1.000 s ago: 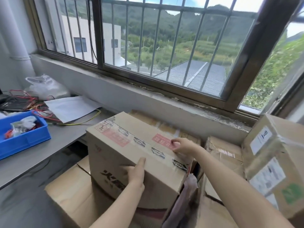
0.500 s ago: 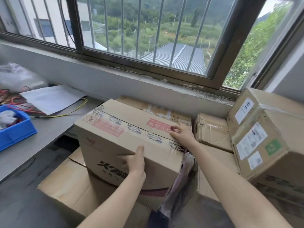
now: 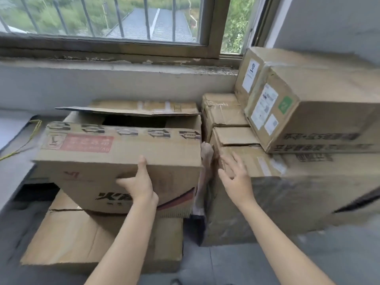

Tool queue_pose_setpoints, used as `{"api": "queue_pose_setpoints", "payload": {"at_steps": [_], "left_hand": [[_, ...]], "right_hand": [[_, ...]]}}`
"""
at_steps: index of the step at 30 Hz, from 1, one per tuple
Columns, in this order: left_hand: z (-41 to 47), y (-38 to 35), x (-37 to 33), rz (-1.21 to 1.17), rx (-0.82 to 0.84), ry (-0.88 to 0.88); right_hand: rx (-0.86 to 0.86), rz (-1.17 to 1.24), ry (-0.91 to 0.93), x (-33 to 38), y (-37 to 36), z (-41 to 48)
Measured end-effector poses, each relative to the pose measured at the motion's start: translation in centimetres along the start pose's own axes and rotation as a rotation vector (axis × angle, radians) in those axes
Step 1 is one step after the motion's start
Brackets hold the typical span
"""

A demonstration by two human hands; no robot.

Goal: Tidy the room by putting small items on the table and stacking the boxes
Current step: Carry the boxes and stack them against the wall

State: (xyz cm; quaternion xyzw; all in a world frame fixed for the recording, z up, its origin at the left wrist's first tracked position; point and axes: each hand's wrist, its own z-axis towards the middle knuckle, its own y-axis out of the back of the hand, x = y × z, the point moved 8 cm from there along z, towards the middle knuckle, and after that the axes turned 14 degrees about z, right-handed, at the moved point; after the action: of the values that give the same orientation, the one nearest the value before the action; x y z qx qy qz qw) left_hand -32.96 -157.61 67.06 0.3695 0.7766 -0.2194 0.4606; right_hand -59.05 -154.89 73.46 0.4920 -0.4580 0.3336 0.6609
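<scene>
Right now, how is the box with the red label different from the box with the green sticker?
The red-label box sits low on a flat box, and the left hand presses its front; the green-sticker box sits higher on a big box, untouched. The red-label box has printed tape; the green-sticker box carries white labels. Both are brown cardboard.

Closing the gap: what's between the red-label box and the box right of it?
A pinkish bag or cloth hangs in the gap, head view.

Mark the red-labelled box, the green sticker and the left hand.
red-labelled box (image 3: 88,182): head view, front face.
green sticker (image 3: 285,104): head view, its centre.
left hand (image 3: 139,183): head view, back of hand.
</scene>
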Motion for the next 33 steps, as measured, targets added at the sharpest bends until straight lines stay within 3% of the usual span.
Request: {"api": "queue_pose_setpoints", "payload": {"at_steps": [4, 8, 13, 17, 20, 25, 28, 33], "left_hand": [[-0.7, 2.3, 1.3, 0.093, -0.002, -0.175], [-2.4, 2.8, 5.4, 0.3, 0.084, -0.099], [-10.8, -1.0, 15.3, 0.717, 0.559, 0.083], [-22.0, -2.1, 24.7, 1.081, 0.874, 0.091], [-32.8, -1.3, 30.9, 1.299, 1.207, 0.028], [-46.9, 1.6, 38.9, 1.631, 1.638, -0.162], [-54.5, 2.8, 42.1, 1.711, 1.833, -0.314], [-66.8, 10.1, 47.3, 1.856, 2.207, -0.519]], "right_hand": [[-0.203, 0.178, -0.185, -3.6, 4.7, -3.7], [-0.341, 0.26, -0.316, -7.6, 8.3, -8.9], [-0.479, 0.215, -0.604, -16.7, 13.6, -21.7], [-0.769, 0.325, -0.793, -21.0, 21.1, -35.8], [-1.022, 0.385, -0.83, -22.4, 26.7, -46.7], [-1.293, 0.433, -0.857, -21.8, 30.6, -62.3], [-1.444, 0.545, -0.888, -20.8, 29.4, -71.2], [-1.89, 0.721, -0.897, -18.2, 23.0, -84.4]]}}
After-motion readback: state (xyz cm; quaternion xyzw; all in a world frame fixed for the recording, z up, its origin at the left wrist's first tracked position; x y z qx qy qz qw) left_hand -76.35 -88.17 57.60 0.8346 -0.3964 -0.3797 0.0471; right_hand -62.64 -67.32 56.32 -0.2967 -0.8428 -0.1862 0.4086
